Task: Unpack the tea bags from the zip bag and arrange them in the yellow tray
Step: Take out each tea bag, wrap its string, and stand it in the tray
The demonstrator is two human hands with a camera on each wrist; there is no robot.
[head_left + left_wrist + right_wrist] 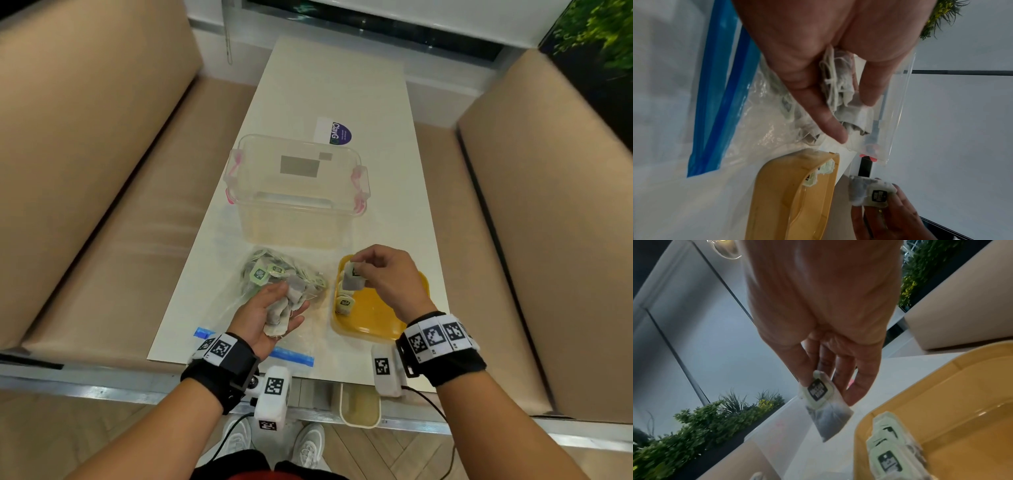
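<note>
A clear zip bag with a blue seal lies on the white table, with several tea bags inside at its far end. My left hand is palm up over the bag and cups a bunch of tea bags. My right hand pinches one tea bag by its top, above the far left corner of the yellow tray. A few tea bags stand in a row along the tray's left side.
A clear plastic box with pink latches stands just beyond the bag and tray. A sticker lies farther back on the table. Beige benches flank the table on both sides. A small cream bin sits below the near edge.
</note>
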